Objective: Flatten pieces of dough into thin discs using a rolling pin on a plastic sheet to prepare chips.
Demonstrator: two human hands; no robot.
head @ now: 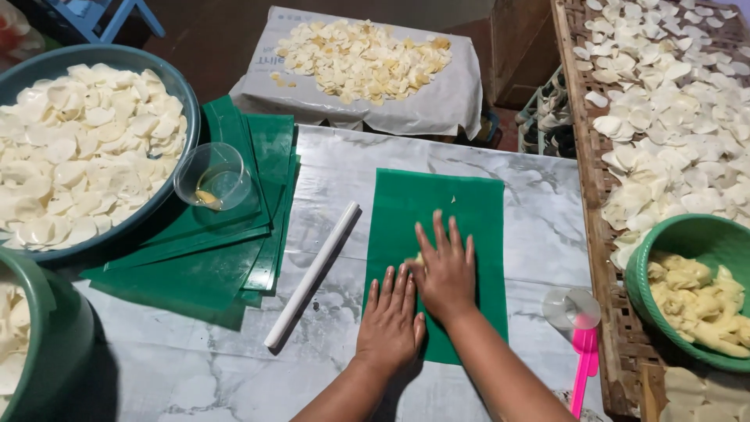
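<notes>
Your left hand (391,320) and right hand (447,270) press flat, fingers spread, on the green plastic sheet (437,234) lying on the marble surface (195,367) — uneven pressure could tear the pale dough beneath, or slide the sheet toward the white roller (312,273).

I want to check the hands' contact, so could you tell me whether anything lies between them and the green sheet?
Under the right hand a small pale piece peeks out on the green sheet. The left hand lies flat with nothing visible beneath.
</notes>
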